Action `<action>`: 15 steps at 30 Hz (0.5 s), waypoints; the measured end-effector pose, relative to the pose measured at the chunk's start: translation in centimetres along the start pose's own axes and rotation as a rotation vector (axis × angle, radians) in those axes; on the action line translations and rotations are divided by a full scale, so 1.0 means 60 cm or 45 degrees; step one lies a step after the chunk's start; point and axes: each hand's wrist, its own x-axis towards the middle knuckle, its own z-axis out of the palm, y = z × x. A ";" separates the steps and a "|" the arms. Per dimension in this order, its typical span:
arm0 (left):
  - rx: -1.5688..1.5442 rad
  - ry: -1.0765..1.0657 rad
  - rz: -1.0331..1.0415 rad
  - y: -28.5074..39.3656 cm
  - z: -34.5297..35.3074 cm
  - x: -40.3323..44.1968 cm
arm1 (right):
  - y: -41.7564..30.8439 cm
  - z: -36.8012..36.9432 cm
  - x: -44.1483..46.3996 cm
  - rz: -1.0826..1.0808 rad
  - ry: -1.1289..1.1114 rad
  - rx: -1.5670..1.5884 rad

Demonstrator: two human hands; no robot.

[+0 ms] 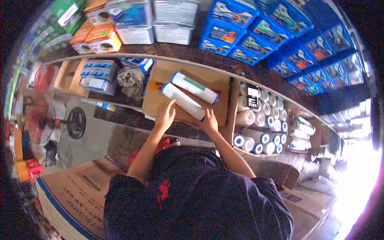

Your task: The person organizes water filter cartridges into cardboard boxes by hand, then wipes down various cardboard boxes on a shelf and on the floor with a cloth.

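Observation:
Two white cylinders with blue ends lie side by side on a cardboard box (160,68) in front of me. The farther cylinder (196,88) has a green label. The nearer cylinder (183,101) lies between my hands. My left hand (165,117) is at its near side toward the left end, fingers apart and stretched out. At its right end my right hand (209,121) rests with the fingertips on or beside the dark-blue rim. Whether it grips the cylinder is hard to tell.
Stacked cylinders (264,120) fill a shelf compartment to the right. Blue boxes (256,30), orange boxes (98,38) and plastic containers (174,20) stand on the upper shelf. A fan (40,120) is at the left, and a large carton (80,188) is at the lower left.

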 end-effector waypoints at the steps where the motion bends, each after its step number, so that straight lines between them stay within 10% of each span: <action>1: 0.060 0.003 0.111 0.004 0.005 0.027 | 0.004 -0.002 -0.006 -0.039 -0.004 0.029; 9: 0.549 -0.604 0.216 -0.052 0.115 0.175 | 0.020 -0.099 -0.101 0.293 0.172 1.504; 15: 0.770 -0.771 0.201 -0.049 0.158 0.161 | 0.092 -0.285 -0.203 0.344 0.374 1.314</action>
